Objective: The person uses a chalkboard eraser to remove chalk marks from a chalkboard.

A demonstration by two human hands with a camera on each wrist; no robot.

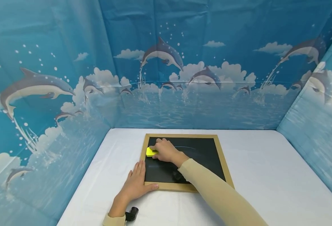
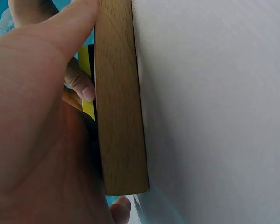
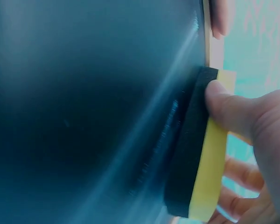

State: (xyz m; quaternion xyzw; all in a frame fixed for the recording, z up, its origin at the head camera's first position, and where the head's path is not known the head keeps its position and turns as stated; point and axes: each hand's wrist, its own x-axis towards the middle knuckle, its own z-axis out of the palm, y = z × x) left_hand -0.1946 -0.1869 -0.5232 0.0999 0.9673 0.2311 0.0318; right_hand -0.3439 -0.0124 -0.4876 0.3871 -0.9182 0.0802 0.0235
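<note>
A small blackboard (image 1: 199, 166) in a wooden frame (image 1: 223, 160) lies on the white table. Near its left side, my right hand (image 1: 166, 151) grips a yellow eraser (image 1: 149, 152) with a black felt layer, seen closely in the right wrist view as the eraser (image 3: 209, 158) with the thumb (image 3: 221, 100) on its edge. The felt faces the board. Faint chalk streaks (image 3: 163, 126) show beside it, and a thin chalk line (image 1: 185, 147) crosses the upper part. My left hand (image 1: 134, 185) rests with straight fingers along the frame's left edge, its thumb at the lower left corner.
White cloth covers the table (image 1: 267, 169) around the board. A blue curtain (image 1: 197, 103) printed with dolphins stands behind and on both sides. A black wrist camera (image 1: 132, 214) sits by my left wrist.
</note>
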